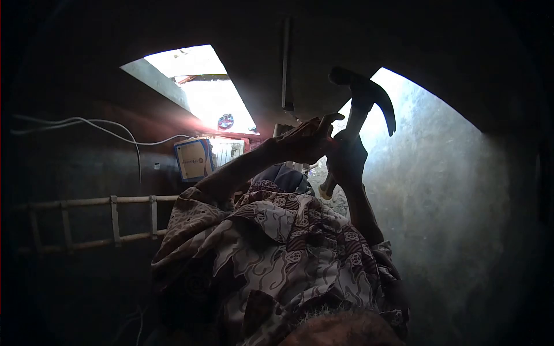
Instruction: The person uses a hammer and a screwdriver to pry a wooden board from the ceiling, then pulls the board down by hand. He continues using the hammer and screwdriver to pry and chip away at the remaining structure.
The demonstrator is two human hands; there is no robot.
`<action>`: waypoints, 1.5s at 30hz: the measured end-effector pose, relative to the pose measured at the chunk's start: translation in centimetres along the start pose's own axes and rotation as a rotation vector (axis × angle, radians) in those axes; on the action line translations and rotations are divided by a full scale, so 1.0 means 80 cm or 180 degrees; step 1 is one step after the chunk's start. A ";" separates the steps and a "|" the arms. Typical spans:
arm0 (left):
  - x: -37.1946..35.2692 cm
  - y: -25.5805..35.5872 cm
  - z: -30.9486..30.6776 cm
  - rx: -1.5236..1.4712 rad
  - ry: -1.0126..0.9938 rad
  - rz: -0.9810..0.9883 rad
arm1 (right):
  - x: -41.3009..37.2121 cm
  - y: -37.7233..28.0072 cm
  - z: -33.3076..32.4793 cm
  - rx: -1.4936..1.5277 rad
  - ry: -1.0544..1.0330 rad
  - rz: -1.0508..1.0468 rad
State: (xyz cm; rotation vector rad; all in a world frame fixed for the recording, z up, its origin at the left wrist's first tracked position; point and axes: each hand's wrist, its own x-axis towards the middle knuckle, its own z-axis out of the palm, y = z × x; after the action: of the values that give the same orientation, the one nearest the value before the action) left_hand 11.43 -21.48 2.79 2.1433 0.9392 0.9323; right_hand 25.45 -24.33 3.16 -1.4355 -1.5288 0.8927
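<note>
A claw hammer [365, 95] is upright in my right hand [348, 158], its dark head and curved claw above the fist. My fingers wrap round its handle, and the pale butt end shows below them. My left hand [309, 141] is right beside the right one, touching or nearly so. Its fingers are curled, with one fingertip sticking out towards the hammer's neck. Shadow hides whatever the left hand may hold. Both forearms reach up from a patterned brown-and-white shirt [288, 230].
Bright light enters through an opening [213, 98] at upper left. Below it stands a cardboard box [194, 160]. White cables [104, 122] run along the dark left wall, above a ladder-like wooden frame [114, 219]. A grey wall [438, 173] rises on the right.
</note>
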 end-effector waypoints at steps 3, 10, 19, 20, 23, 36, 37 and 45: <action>-0.006 -0.002 -0.009 0.0156 0.0080 0.0319 | 0.001 -0.006 0.011 0.0064 0.0046 0.0107; -0.025 -0.022 -0.032 0.0301 0.1788 -0.0351 | 0.016 -0.057 0.009 0.0782 0.0572 0.0485; 0.034 -0.003 -0.032 -0.2554 0.1691 -0.1993 | 0.058 -0.053 0.018 -0.0609 0.0815 -0.0710; 0.042 0.000 -0.030 -0.3180 0.1704 -0.2044 | 0.059 -0.061 0.018 -0.0403 0.0825 -0.1050; 0.068 -0.017 -0.030 -0.3794 0.1799 -0.1695 | 0.073 -0.061 0.014 -0.0289 0.0671 -0.1298; 0.171 -0.098 -0.060 -0.4542 0.2235 -0.0609 | 0.043 -0.102 -0.041 -0.0603 0.0675 -0.0758; 0.176 -0.106 -0.060 -0.4564 0.2255 -0.0592 | 0.043 -0.100 -0.042 -0.0629 0.0660 -0.0774; 0.198 -0.108 -0.052 -0.4876 0.2519 -0.0216 | 0.043 -0.089 -0.051 -0.1419 0.0833 -0.0872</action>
State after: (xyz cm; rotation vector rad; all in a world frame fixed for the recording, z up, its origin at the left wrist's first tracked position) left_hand 12.93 -3.11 4.28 0.4274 0.2842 1.6966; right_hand 26.38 -21.74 11.63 -1.5254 -1.7321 0.1935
